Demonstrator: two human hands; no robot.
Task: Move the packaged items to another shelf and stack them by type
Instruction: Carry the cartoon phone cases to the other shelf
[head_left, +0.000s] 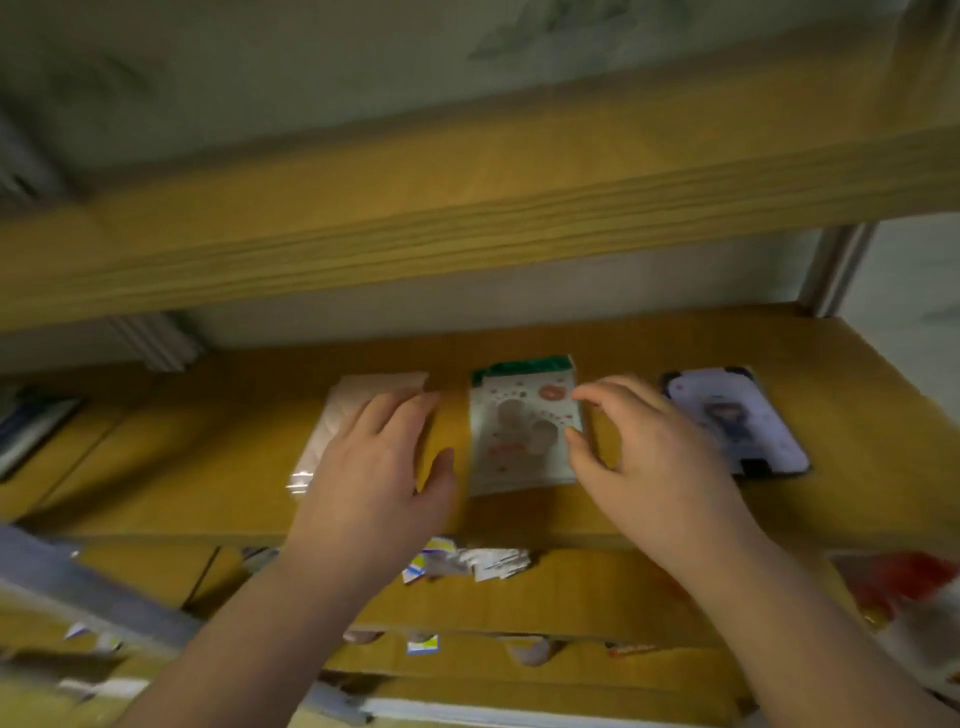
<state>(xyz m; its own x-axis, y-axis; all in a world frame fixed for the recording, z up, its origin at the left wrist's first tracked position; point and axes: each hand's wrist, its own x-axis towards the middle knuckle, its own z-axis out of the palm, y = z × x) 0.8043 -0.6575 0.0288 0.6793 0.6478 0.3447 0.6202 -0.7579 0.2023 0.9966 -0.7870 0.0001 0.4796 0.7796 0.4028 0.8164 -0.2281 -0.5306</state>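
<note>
Both hands hover over the wooden shelf (208, 467) — left hand (374, 462) spread flat above a clear packet (353, 410), right hand (649, 457) loosely curled, empty, at three o'clock of the green-topped packet (519, 431); a purple packet (737, 415) lies farther right.

1. The flat packet with the dark green top strip (524, 426) is white below, with red dots and a round red mark.
2. The clear plastic packet on the left (343, 415) is pale white with a faint quilted pattern.
3. The rounded lilac card packet (737, 415) has black corners and a dark figure.
4. The wooden shelf board (208, 467) is yellow-brown.
</note>
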